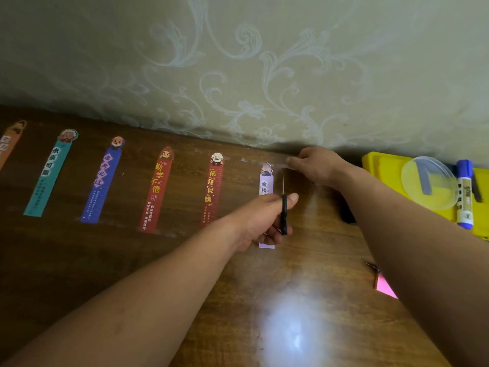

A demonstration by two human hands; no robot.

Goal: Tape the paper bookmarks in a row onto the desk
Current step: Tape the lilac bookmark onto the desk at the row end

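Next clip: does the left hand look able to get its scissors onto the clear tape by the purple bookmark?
Likely yes. The left hand grips the scissors with the blade pointing up just under the clear tape, which the right hand pinches; nothing sits between them.

One view, head-worn, wide-angle. Position: over the worktop (312, 274), within arm's reach of it. Facing: forward and down, toward the wall (238, 62), which fills the upper half. Tilt: the worktop's back edge sits lower in frame toward the right. Framing: both forearms enter from the bottom edge; left hand (260, 221) and right hand (316, 166) lie right of centre; the row of bookmarks (156, 189) runs off the left edge.
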